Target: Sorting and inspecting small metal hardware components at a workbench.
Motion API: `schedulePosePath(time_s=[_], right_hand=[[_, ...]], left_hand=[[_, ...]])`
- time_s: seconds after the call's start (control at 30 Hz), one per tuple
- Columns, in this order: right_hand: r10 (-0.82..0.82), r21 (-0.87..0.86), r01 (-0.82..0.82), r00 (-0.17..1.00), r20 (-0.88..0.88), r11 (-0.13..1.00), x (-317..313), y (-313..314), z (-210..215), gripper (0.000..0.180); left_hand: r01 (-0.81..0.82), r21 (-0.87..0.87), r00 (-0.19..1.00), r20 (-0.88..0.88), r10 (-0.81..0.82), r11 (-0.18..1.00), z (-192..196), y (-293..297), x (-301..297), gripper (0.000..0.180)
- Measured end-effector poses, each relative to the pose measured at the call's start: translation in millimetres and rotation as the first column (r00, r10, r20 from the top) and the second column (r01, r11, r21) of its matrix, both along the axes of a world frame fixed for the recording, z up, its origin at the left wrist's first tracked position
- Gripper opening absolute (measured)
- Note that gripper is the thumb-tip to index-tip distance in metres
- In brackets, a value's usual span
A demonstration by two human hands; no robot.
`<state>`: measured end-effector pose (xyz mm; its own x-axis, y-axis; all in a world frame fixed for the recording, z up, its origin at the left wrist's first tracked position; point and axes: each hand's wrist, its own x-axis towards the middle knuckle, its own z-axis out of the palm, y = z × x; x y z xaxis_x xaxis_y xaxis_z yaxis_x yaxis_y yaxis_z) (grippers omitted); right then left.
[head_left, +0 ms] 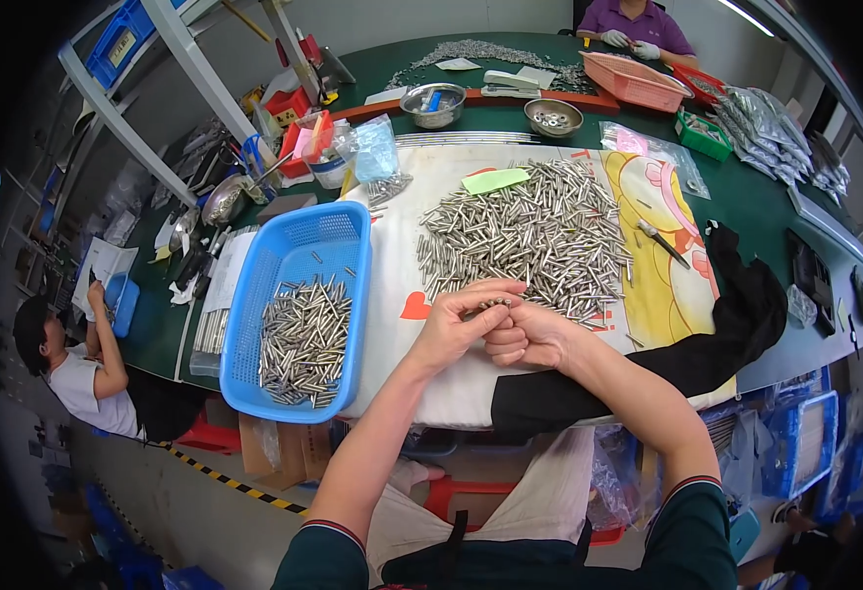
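At the centre of the frame a few metal pins are pinched between the left hand and right hand, fingers closed on them, beside the big pile. This looks like sorting; next the blue basket at left needs a careful reach.

Pin heap ahead, basket left
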<state>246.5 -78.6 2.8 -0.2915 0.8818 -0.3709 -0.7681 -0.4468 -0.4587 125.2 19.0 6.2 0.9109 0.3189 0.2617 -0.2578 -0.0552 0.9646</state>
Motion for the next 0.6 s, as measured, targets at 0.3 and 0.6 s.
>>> schedulePosePath(time_s=[0.3,0.6], right_hand=[[0.011,0.010,-0.011,1.000,0.024,1.000,-0.1,0.3,-0.8,0.041],[0.003,-0.016,-0.003,1.000,-0.008,1.000,0.2,0.2,-2.3,0.044]], left_hand=[[0.018,-0.053,1.000,-0.018,-0.019,0.998,1.2,0.1,-0.5,0.019],[0.028,-0.038,1.000,-0.004,-0.028,0.999,-1.4,1.8,-0.3,0.018]])
